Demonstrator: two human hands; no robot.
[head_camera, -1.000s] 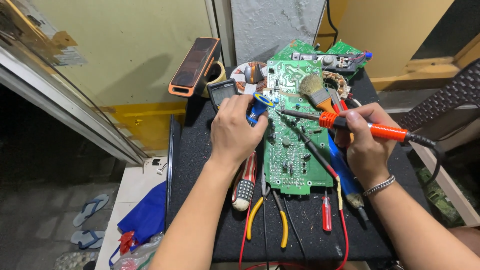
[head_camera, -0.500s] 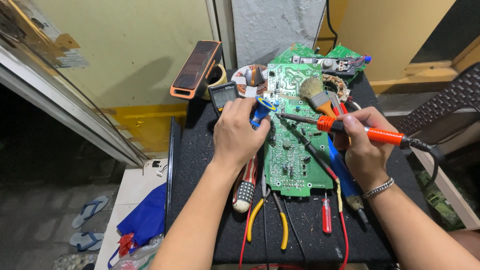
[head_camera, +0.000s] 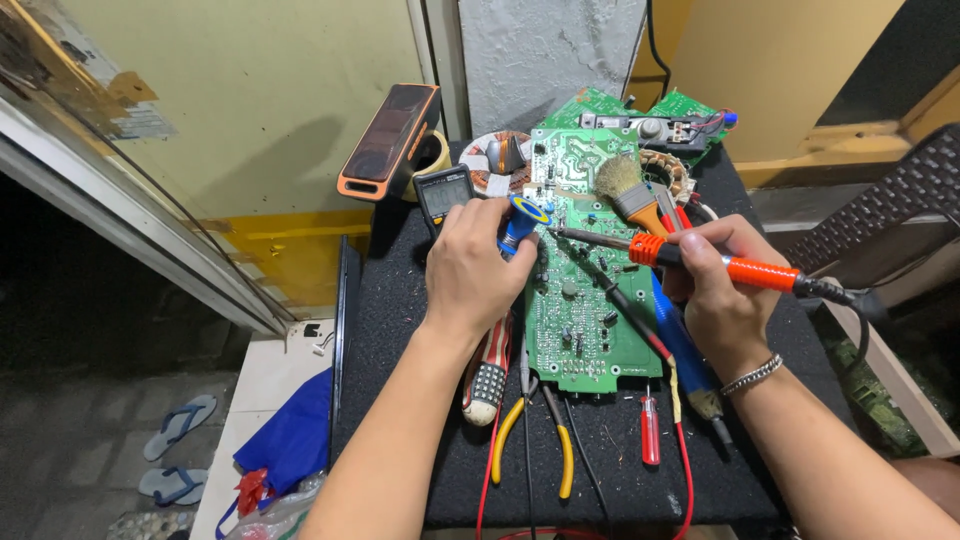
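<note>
A green circuit board (head_camera: 580, 310) lies flat on the black table (head_camera: 400, 330). My left hand (head_camera: 472, 270) rests at the board's left edge and grips a blue tool with a yellow ring (head_camera: 520, 222), probably a solder sucker, its tip near the board's upper left. My right hand (head_camera: 715, 285) holds an orange-handled soldering iron (head_camera: 700, 262) level, with its metal tip reaching left over the board towards the blue tool. A bracelet circles my right wrist.
Around the board lie a brush (head_camera: 628, 190), yellow-handled pliers (head_camera: 530, 445), a small red screwdriver (head_camera: 650, 440), a striped screwdriver (head_camera: 488, 375), a multimeter (head_camera: 445, 192), a coil (head_camera: 495, 155) and more green boards (head_camera: 640, 115). An orange-edged device (head_camera: 388, 140) leans at the back. Sandals (head_camera: 175, 450) lie on the floor.
Both hands have shifted only slightly; the iron's tip stays over the board's upper left beside the blue tool.
</note>
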